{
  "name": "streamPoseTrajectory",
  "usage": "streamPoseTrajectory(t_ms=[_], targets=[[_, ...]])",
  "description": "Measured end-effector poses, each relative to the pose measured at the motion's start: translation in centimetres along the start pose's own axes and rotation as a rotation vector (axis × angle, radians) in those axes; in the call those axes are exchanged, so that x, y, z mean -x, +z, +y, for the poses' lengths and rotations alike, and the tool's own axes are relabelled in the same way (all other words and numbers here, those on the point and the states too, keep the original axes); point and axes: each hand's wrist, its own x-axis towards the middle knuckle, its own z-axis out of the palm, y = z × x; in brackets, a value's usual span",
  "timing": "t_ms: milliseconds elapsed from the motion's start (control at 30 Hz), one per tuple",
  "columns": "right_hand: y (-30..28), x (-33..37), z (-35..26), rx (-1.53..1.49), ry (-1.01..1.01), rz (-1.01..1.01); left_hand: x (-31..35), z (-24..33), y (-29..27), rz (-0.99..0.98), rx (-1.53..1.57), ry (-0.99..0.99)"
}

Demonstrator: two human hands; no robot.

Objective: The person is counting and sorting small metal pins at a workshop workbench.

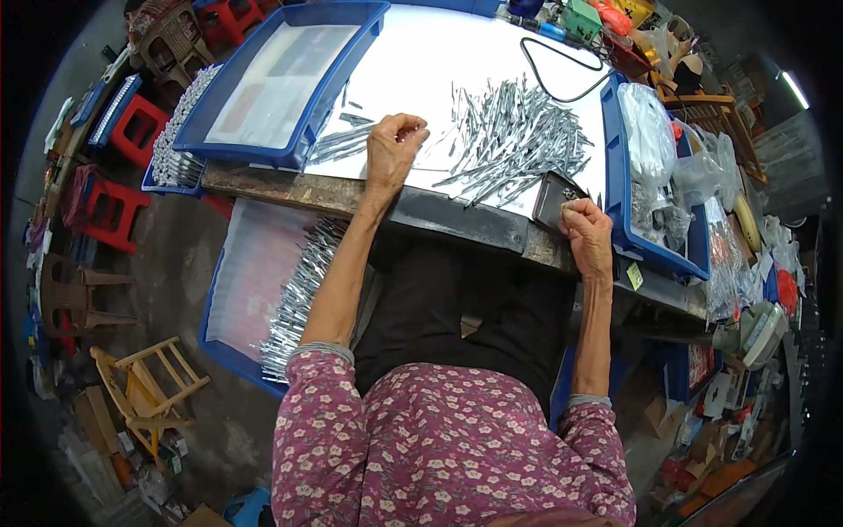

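Observation:
A large heap of slim silvery metal pieces (518, 132) covers the white tabletop (430, 44) in front of me. My left hand (392, 154) hovers over the table's near part, left of the heap, thumb and fingers pinched together. Whatever lies between them is too small to make out. Beside it, to the left, is a smaller group of similar slim pieces (342, 145). My right hand (587, 235) is closed at the table's front edge, next to a small dark open box (552, 200) with tiny parts at its rim. What its fingers grip is hidden.
A blue tray (307, 132) with a pale lining stands at the left, another blue bin (618, 167) with plastic bags (647, 132) at the right. A black cable loop (562, 95) lies behind the heap. Below the table's left side sits a blue-edged tray (215, 307) of metal pieces.

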Motion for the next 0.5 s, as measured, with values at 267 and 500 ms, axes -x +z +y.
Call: streamPoseTrajectory(t_ms=[267, 500], targets=[[0.8, 0.2, -0.2, 0.014, -0.03, 0.077, 0.4, 2.3, 0.9, 0.077, -0.069, 0.056], [2.0, 0.3, 0.1, -0.004, -0.015, 0.107, 4.5, 5.7, 3.3, -0.139, 0.458, -0.321]])
